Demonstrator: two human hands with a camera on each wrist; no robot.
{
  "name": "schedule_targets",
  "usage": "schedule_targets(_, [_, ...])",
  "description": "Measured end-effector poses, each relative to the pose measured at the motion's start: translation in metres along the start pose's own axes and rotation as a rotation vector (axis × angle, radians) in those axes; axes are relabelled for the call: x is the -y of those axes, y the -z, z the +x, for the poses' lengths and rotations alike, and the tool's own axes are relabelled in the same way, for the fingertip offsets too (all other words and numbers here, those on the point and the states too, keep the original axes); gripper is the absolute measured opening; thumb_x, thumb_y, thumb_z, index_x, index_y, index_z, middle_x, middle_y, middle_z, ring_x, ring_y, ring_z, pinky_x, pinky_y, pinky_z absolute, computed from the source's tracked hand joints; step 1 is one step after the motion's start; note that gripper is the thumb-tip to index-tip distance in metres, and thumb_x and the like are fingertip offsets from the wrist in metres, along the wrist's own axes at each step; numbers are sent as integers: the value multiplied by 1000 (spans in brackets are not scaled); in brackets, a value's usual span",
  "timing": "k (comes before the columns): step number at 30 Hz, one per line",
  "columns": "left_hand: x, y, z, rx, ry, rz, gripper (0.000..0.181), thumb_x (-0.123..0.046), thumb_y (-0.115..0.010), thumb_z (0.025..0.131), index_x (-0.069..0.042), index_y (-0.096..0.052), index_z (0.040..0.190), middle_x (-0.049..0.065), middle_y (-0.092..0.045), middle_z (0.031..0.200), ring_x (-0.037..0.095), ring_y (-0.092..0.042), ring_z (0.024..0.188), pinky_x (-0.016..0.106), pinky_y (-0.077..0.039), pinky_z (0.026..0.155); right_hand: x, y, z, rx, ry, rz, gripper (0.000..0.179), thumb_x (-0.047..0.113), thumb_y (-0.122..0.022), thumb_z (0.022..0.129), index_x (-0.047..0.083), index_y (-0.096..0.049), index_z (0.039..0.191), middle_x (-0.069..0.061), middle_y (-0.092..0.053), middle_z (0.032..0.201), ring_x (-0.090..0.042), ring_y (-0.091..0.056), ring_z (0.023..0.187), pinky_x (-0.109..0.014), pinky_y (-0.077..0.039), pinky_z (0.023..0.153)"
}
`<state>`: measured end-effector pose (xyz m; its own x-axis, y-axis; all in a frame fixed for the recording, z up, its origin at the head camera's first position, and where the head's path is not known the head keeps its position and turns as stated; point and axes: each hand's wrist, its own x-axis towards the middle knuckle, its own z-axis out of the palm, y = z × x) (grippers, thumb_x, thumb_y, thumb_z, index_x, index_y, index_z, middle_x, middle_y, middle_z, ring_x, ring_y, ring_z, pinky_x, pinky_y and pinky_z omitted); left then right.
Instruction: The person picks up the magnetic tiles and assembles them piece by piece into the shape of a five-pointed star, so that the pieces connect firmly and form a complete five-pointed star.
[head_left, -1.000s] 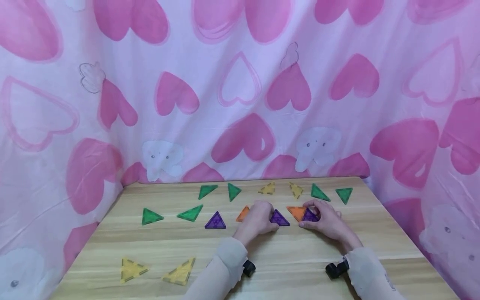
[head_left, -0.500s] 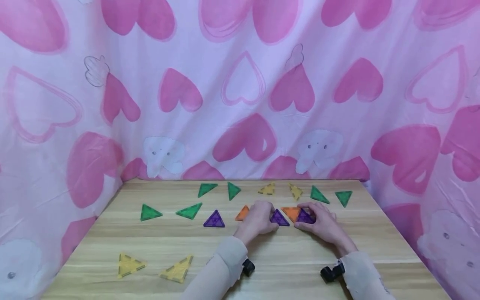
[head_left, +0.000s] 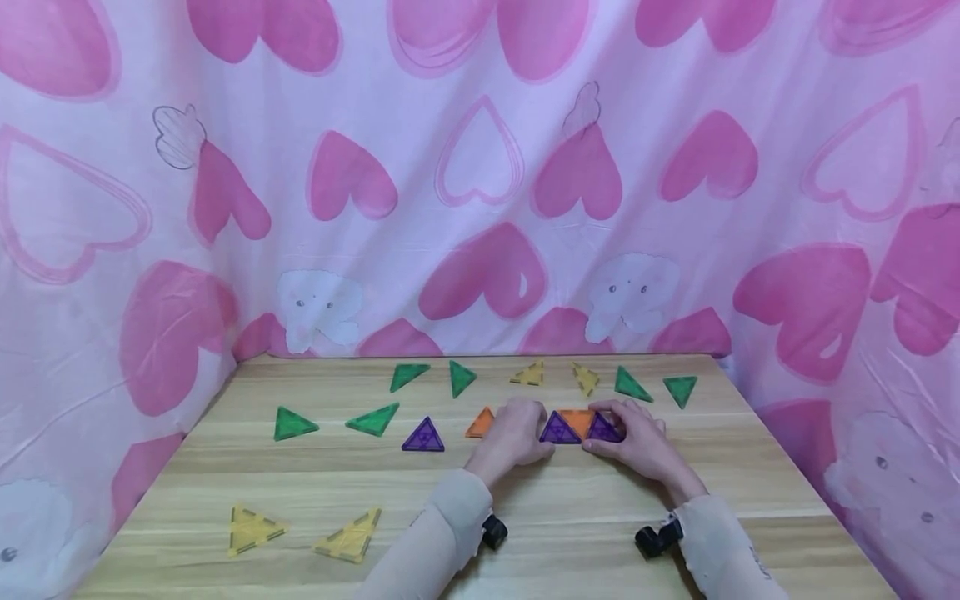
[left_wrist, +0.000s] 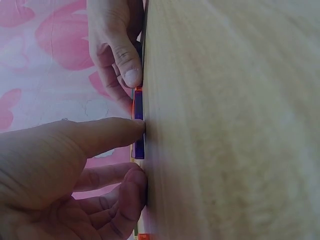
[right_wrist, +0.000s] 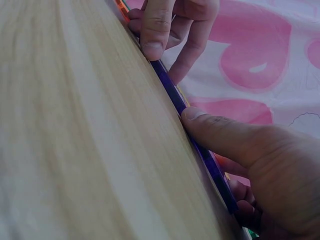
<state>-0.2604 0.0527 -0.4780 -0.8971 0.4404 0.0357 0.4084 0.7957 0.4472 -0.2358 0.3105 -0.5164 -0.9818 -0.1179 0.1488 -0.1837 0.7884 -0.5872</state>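
An orange triangular tile [head_left: 576, 421] lies on the table, right of the middle and toward the far side, with its flat edge far and its point near. It sits between the left purple triangular tile [head_left: 560, 429] and the right purple triangular tile [head_left: 602, 429], both of which point far; the three appear to meet side to side. The left hand [head_left: 516, 435] pinches the left purple triangular tile, thumb at its near side, fingers curled behind. The right hand [head_left: 637, 440] pinches the right purple triangular tile between thumb and fingers.

Just left of the left hand, which partly hides it, is a second orange tile [head_left: 478, 425]; a third purple tile [head_left: 423, 436] lies farther left. Two green tiles [head_left: 375, 420] continue leftward. Along the far edge, two yellow tiles [head_left: 528, 374] lie between a pair of green tiles on either side. Two more yellow tiles [head_left: 253, 531] lie near left. A small black device [head_left: 495, 532] shows by each sleeve [head_left: 431, 542]. Beyond the wood-grain table [head_left: 570, 517] hangs pink heart-patterned fabric [head_left: 487, 275].
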Motion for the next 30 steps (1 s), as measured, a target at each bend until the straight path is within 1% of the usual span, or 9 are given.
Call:
schedule_targets(7, [2,0,-1,11,0,0,46,-32,-95,92,-10,-79,129,3,-77,116,15,-66,97,35,-60,94,1,-2,2,-5,-1,1,67,51,-94,89,20,-71,144,-10,-66,134,-35,-56,126,-51,-27,94])
schedule_targets(12, [2,1,-1,15,-1,-1,46,-31,-96,91,-11,-80,128,2,-76,111,14,-62,93,35,-59,92,1,-3,2,-6,1,-3,66,51,-93,90,21,-71,144,-12,-66,135,-36,-57,126,-50,-27,93])
schedule_targets(17, [3,3,-3,23,13,-22,49,-31,-96,91,-10,-79,132,5,-78,121,17,-68,105,38,-60,100,1,-5,3,-1,4,-9,67,52,-93,90,20,-70,144,-13,-66,133,-37,-57,125,-50,-27,92])
schedule_targets(19, [3,4,-5,36,21,-41,51,-31,-96,91,-9,-78,134,6,-77,126,17,-68,109,39,-59,104,1,-5,3,3,2,-3,69,53,-93,89,20,-70,144,-13,-65,134,-37,-56,125,-50,-27,92])
schedule_targets(21, [4,7,-5,54,21,-70,55,-30,-96,91,-8,-76,137,6,-78,120,16,-66,103,37,-58,101,0,-4,4,6,1,14,72,53,-94,88,18,-69,146,-13,-65,137,-36,-57,126,-50,-27,93])
schedule_targets(23, [6,10,-6,78,11,-108,58,-29,-95,92,-5,-74,141,6,-76,105,15,-64,90,34,-58,91,-1,-2,5,13,4,31,75,53,-94,88,16,-68,148,-13,-65,139,-34,-58,124,-50,-28,94])
schedule_targets(26, [11,15,-7,97,-17,-157,63,-26,-95,91,-2,-70,144,2,-68,86,13,-59,75,31,-55,78,-5,3,5,30,-6,69,76,51,-94,89,15,-66,150,-10,-67,137,-29,-59,119,-49,-31,98])
schedule_targets(28, [15,17,-8,94,-28,-173,66,-25,-96,90,-2,-69,145,0,-66,86,11,-59,75,30,-56,77,-9,5,4,53,-23,109,73,49,-93,91,16,-66,151,-9,-66,135,-27,-59,117,-47,-37,100])
schedule_targets(30, [19,20,-9,78,-30,-182,67,-25,-96,89,-2,-68,146,-1,-67,93,11,-61,84,31,-57,83,-12,8,3,68,-44,153,67,45,-90,95,16,-67,150,-8,-67,135,-26,-58,116,-43,-42,100])
